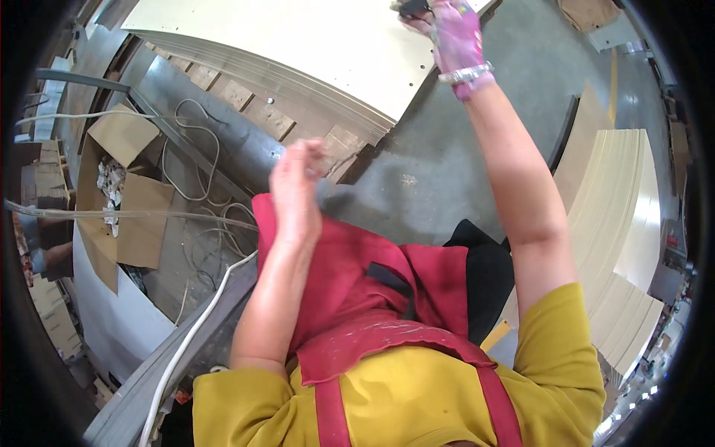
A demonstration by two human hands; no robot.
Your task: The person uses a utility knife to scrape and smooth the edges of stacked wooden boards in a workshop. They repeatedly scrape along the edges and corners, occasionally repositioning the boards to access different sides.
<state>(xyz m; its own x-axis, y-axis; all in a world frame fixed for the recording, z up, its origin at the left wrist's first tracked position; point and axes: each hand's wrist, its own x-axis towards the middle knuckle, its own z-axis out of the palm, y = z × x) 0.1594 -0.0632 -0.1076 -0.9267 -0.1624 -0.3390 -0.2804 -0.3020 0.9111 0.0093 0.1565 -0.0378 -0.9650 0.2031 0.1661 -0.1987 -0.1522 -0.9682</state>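
My right hand point(456, 33) wears a pink and purple glove and reaches out over the far right edge of a stack of cream-coloured boards point(298, 45). Its fingers close around a small black object point(414, 9), cut by the top edge of the picture, so its kind cannot be made out. Bare and raised, my left hand point(296, 175) is in front of the stack's near side. Its fingers look bent but are smeared by motion, and nothing shows clearly in them. Small dark holes dot the top board.
Wooden slats point(272, 118) lie under the stack. At left stands an open cardboard box point(141, 216) with crumpled white material inside, beside looped pale cables point(216, 160) and a grey metal frame point(179, 354). More cream boards point(614, 201) are stacked on the right.
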